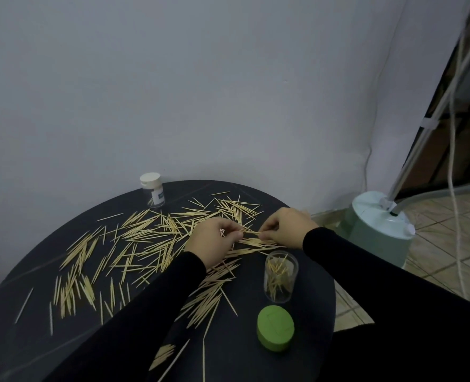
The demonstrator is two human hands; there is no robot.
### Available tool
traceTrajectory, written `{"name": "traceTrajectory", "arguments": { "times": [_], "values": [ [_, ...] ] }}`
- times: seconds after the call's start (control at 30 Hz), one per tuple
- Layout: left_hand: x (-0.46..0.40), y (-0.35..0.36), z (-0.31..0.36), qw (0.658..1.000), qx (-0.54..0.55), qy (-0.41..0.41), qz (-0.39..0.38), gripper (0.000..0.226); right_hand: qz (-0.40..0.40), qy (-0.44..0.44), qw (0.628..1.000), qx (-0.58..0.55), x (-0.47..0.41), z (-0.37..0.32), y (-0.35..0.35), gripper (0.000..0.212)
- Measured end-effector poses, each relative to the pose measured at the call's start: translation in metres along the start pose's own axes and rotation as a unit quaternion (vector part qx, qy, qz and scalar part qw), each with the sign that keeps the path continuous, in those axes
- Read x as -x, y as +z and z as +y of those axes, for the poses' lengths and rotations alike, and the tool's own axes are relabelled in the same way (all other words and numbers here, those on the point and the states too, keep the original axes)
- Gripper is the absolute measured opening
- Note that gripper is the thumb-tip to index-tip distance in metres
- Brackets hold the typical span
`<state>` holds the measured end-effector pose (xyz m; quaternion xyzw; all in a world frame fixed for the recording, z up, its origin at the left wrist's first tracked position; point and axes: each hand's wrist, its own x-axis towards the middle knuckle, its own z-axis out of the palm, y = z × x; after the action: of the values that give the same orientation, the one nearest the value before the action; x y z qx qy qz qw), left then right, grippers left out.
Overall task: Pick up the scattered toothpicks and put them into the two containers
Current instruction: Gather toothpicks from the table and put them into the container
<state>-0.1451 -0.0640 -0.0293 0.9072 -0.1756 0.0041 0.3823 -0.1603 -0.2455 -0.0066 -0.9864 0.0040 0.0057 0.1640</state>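
Presently both hands over pile mid-worktop (35,271). Left hand (214,238) and right hand (286,227), fingers curled, each grip pinching ends of a few toothpicks (251,232). Open jar (280,277) near right, part filled. Advice: align bundle, lift level, drop points-down into jar.

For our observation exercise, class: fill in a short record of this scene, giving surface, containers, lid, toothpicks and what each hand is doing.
surface: dark round table
open container: clear jar, upright, partly filled with toothpicks, near the right forearm
closed container: clear jar with white cap, at the table's far edge
lid: green lid, off, lying in front of the open jar
toothpicks: scattered toothpicks cover most of the table
left hand: pinches toothpicks
right hand: pinches the same small bundle
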Motion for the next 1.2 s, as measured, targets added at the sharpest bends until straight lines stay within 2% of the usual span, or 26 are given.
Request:
{"name": "traceTrajectory", "arguments": {
  "times": [0.23,0.47,0.63,0.77,0.87,0.97,1.2],
  "values": [
    [0.003,0.000,0.000,1.000,0.023,-0.019,0.009,0.010,-0.020,-0.020,0.998,0.060,0.001,-0.004,0.007,0.020],
    [0.001,-0.007,0.003,0.995,0.084,-0.017,0.042,0.008,-0.015,-0.017,0.999,0.040,0.001,-0.003,0.004,0.019],
    [0.002,-0.013,0.008,0.982,0.176,-0.002,0.074,0.011,0.004,-0.009,0.997,-0.074,0.006,0.001,-0.001,0.014],
    [0.005,-0.017,0.021,0.949,0.303,-0.007,0.089,0.011,0.036,-0.038,0.976,-0.213,0.018,0.002,-0.015,0.006],
    [0.008,-0.018,0.029,0.931,0.358,0.008,0.074,0.012,0.043,-0.082,0.958,-0.270,0.028,0.003,-0.024,0.002],
    [0.017,-0.018,0.038,0.927,0.373,0.032,0.035,0.016,0.030,-0.116,0.938,-0.325,0.038,0.010,-0.029,0.006],
    [0.032,-0.007,0.038,0.924,0.372,0.073,-0.051,0.008,-0.058,-0.143,0.938,-0.311,0.054,0.022,-0.036,0.014]
  ]
}}
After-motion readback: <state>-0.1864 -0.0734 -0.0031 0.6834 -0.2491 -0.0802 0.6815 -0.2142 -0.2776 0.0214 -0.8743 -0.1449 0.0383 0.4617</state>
